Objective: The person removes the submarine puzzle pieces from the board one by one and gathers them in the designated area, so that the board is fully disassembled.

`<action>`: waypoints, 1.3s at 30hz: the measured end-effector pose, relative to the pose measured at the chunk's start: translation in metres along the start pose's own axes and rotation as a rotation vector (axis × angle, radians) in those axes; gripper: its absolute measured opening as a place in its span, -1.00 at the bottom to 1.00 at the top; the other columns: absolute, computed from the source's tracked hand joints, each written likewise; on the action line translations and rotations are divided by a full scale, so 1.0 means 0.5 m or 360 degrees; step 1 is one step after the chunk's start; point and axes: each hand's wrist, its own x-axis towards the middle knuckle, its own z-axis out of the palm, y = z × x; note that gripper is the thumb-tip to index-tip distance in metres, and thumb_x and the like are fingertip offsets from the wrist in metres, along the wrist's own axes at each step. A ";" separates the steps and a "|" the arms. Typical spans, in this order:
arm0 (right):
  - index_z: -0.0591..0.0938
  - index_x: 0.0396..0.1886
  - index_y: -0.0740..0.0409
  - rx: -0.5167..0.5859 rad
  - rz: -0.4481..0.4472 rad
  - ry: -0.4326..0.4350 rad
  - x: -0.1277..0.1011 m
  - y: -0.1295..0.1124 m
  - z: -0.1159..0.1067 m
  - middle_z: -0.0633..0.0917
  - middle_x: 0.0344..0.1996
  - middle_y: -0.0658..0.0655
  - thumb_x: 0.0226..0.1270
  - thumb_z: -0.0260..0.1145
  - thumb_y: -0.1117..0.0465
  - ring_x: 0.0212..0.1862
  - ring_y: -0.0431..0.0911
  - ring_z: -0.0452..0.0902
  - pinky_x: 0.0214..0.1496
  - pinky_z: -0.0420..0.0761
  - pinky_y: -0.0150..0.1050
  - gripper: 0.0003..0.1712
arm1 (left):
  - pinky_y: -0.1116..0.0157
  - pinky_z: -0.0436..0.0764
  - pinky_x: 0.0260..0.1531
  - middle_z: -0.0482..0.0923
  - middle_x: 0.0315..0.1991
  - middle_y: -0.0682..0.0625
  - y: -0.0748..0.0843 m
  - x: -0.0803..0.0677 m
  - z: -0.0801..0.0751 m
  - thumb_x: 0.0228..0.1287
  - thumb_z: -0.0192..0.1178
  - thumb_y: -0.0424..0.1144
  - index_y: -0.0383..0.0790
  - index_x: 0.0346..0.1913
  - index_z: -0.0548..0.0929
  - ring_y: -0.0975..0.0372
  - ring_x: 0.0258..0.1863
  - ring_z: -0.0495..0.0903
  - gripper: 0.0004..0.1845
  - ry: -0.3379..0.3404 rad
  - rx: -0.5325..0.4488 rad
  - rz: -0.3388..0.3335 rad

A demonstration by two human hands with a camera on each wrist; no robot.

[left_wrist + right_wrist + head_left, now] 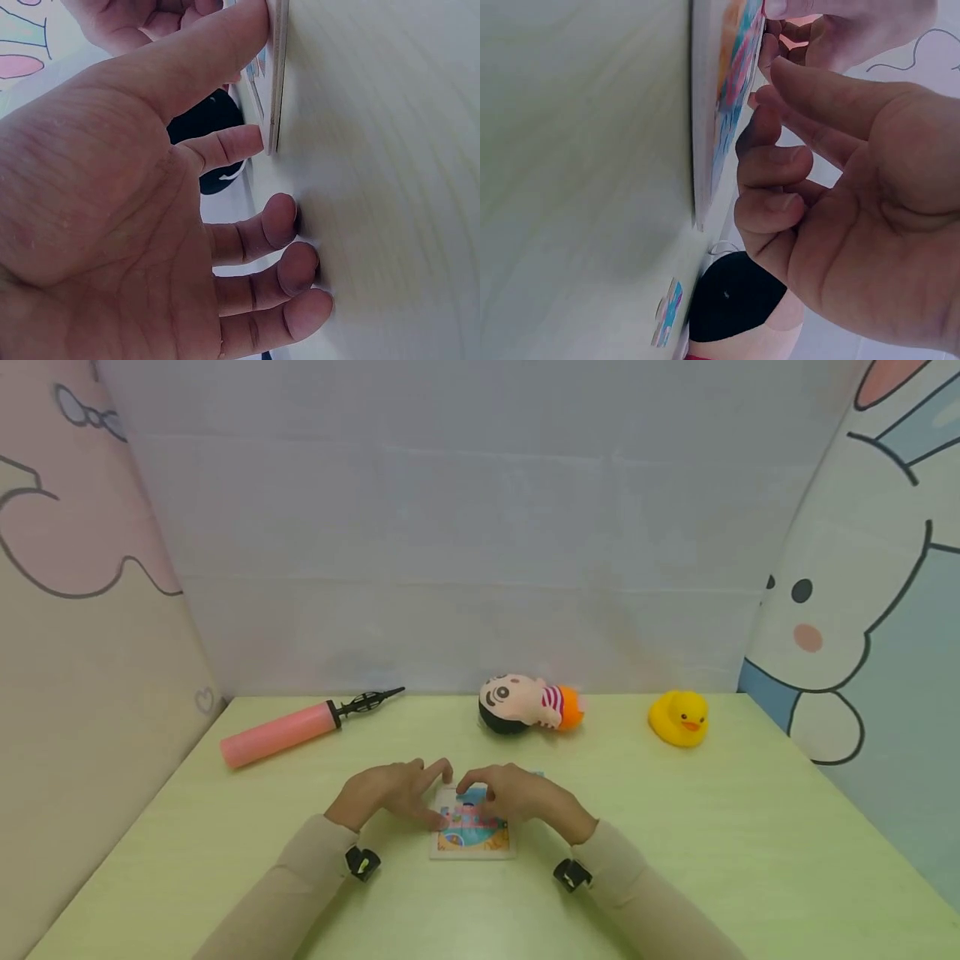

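A small jigsaw puzzle (474,835) with a colourful picture lies in a pale frame on the table. My left hand (408,789) is at its left side, thumb on the frame's edge and index fingertip by the far corner. In the left wrist view the other fingertips (298,268) rest on the table. My right hand (521,793) hovers over the puzzle's right part, index finger reaching to its upper area. The right wrist view has the remaining fingers (769,214) folded in, nothing visible in them. A loose puzzle piece (667,313) lies beyond the frame, mostly hidden by the right hand in the head view.
Along the back of the table lie a pink hand pump (281,735) with a black nozzle, a doll (528,703) with black hair and striped top, and a yellow rubber duck (678,718). A pale curtain (480,527) hangs behind, with cartoon-printed walls (832,635) on both sides.
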 end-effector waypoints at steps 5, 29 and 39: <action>0.59 0.09 -0.02 -0.0007 0.0004 0.0003 0.006 -0.003 0.016 0.56 -0.33 0.03 0.38 0.35 0.30 -0.29 -0.10 0.41 -0.29 0.37 -0.26 -0.68 | 0.00 0.51 -0.17 0.41 -0.13 -0.10 0.000 0.004 0.008 0.19 0.40 0.15 0.14 0.12 0.28 0.05 -0.23 0.51 -0.40 -0.0017 0.0010 -0.0024; 0.54 -0.10 0.06 -0.0128 0.0104 0.0150 0.016 -0.007 0.018 0.42 -0.21 0.15 0.24 0.49 0.25 -0.26 -0.02 0.41 -0.21 0.49 -0.13 -0.68 | 0.02 0.50 -0.18 0.40 -0.10 -0.11 0.011 0.001 -0.001 0.22 0.37 0.16 0.13 0.15 0.26 0.05 -0.23 0.49 -0.40 -0.0045 0.0056 -0.0075; 0.52 -0.09 0.17 -0.0114 0.0127 0.0141 0.019 -0.005 0.014 0.47 -0.23 0.11 0.25 0.49 0.24 -0.19 -0.04 0.40 -0.08 0.50 -0.10 -0.65 | 0.04 0.48 -0.21 0.40 -0.13 -0.11 0.013 -0.004 -0.006 0.22 0.36 0.17 0.12 0.14 0.26 0.06 -0.24 0.49 -0.40 -0.0040 0.0060 -0.0071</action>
